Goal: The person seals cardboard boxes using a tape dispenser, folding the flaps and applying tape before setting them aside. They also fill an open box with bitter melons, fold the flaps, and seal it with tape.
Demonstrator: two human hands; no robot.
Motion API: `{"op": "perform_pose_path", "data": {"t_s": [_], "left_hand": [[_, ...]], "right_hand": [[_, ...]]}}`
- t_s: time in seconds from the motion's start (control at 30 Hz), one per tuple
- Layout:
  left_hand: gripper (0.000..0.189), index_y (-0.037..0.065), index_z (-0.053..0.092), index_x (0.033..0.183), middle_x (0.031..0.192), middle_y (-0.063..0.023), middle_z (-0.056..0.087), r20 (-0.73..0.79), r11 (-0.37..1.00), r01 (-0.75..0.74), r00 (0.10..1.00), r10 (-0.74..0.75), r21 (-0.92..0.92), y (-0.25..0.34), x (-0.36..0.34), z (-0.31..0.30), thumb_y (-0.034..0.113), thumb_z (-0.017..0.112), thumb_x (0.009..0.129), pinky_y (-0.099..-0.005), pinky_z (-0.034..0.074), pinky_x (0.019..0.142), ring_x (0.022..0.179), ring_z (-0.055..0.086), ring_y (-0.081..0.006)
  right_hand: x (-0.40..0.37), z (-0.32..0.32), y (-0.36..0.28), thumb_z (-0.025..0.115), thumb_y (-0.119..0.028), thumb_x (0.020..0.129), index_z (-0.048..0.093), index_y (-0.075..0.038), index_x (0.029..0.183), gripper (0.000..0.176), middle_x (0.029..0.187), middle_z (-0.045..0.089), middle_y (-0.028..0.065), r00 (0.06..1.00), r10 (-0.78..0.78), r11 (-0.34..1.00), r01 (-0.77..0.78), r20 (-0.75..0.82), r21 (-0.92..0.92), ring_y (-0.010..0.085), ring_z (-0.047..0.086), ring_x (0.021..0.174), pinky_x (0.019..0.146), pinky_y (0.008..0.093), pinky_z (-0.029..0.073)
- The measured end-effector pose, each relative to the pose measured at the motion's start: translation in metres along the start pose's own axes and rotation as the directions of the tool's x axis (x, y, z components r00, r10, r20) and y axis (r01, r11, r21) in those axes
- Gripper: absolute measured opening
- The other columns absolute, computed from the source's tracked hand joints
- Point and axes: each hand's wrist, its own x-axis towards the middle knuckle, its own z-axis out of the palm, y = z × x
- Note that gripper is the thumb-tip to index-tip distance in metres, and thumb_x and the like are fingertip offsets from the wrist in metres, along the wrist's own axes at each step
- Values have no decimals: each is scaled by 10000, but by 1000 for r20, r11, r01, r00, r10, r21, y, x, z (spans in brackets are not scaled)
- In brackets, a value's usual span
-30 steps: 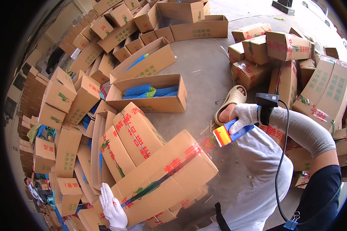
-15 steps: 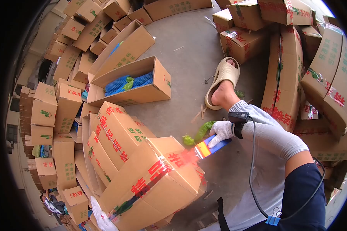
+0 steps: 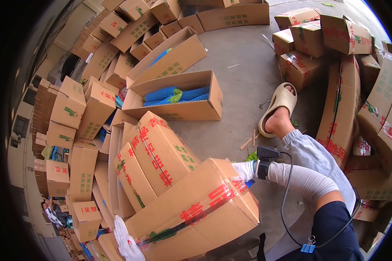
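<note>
A long cardboard box (image 3: 196, 213) with a strip of red-printed tape along its top lies tilted in front of me. My left hand (image 3: 127, 240), in a white glove, presses on the box's near left end. At the box's far right corner is my right hand (image 3: 244, 170), also gloved. It is closed on a blue tape dispenser (image 3: 249, 183), which is mostly hidden behind the corner. A black scanner (image 3: 266, 157) is strapped to my right wrist, and its cable runs down my arm.
Sealed boxes (image 3: 159, 152) lean just left of mine. An open box (image 3: 183, 111) with blue netted items lies on the concrete floor beyond. My foot in a beige sandal (image 3: 278, 108) rests to the right, near stacked boxes (image 3: 339, 108). Another person (image 3: 51, 215) sits far left.
My right hand has drawn the tape dispenser from up in the air down over the box's far end, laying tape along the top. My left hand has stayed on the near end.
</note>
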Motion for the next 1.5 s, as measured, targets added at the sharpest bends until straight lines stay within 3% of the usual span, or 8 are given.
{"op": "perform_pose_path", "data": {"t_s": [0.1, 0.37, 0.53, 0.63, 0.73, 0.83, 1.0, 1.5], "left_hand": [[483, -42, 353, 1474, 1530, -192, 369, 32, 999, -21, 999, 20, 34, -4, 2, -1, 171, 376, 1042, -405, 277, 1159, 1416, 349, -328], [582, 27, 293, 1518, 1569, -175, 300, 126, 995, 64, 989, -73, 76, -8, 2, -6, 195, 359, 966, -514, 161, 1181, 1453, 273, -357], [567, 30, 323, 1502, 1551, -182, 327, 78, 997, -2, 997, -5, 84, -15, -10, -8, 225, 386, 974, -525, 215, 1163, 1428, 318, -357], [521, 9, 400, 1455, 1488, -202, 415, -67, 997, -48, 997, 44, -64, 8, -15, -15, 194, 438, 969, -488, 280, 1144, 1381, 389, -367], [431, -37, 506, 1362, 1324, -223, 579, -186, 756, -121, 982, -1, -643, 74, -12, -25, 197, 438, 1006, -395, 405, 1069, 1255, 542, -351], [599, -89, 419, 1404, 1378, -226, 529, 62, -77, 76, 983, 172, -994, 167, -3, -10, 393, 313, 1064, -383, 361, 1128, 1293, 516, -292], [582, -69, 340, 1460, 1469, -193, 440, 206, -650, 515, 846, 492, -560, 260, -13, -2, 362, 341, 1068, -378, 302, 1153, 1351, 439, -263], [337, -81, 612, 1111, 1081, -213, 683, -52, -238, -60, 998, -41, -969, 191, 99, -37, 231, 516, 1026, -388, 537, 950, 1009, 683, -266]], "right_hand": [[27, -29, 26, 615, -273, 905, 623, -13, 1151, 357, 1154, 664, 203, 874, 276, 950, -186, 400, -250, 244, 634, 1029, 857, 391, 509], [16, -42, -51, 666, -376, 891, 647, -72, 1195, 430, 1131, 696, 165, 807, 500, 844, -373, 314, -386, 264, 666, 1028, 869, 399, 517], [-25, -47, -181, 698, -683, 725, 745, -105, 1015, 649, 887, 716, 101, 220, 889, -207, -589, -401, -781, 294, 680, 806, 759, 400, 516], [-69, -50, -226, 696, -609, 808, 733, -7, 955, 621, 793, 699, 91, 344, 723, 218, -936, -599, -275, 202, 666, 738, 700, 343, 511], [-103, -4, -281, 706, -453, 883, 687, 38, 1023, 511, 874, 707, 85, 541, 473, 876, -375, -696, 304, 136, 674, 763, 703, 253, 531], [-109, 68, -342, 735, -408, 868, 669, 45, 1053, 494, 897, 704, 75, 631, 189, 981, -92, -752, 170, 121, 668, 758, 704, 247, 537], [-123, 157, -363, 740, -252, 855, 678, 15, 869, 274, 766, 663, 21, 466, 102, 993, -96, -879, 65, 67, 581, 639, 589, 225, 473], [-173, 205, -340, 806, -262, 818, 665, 25, 1021, 379, 844, 703, 49, 560, 533, 813, -547, -635, 200, 90, 647, 757, 706, 267, 537]]}}
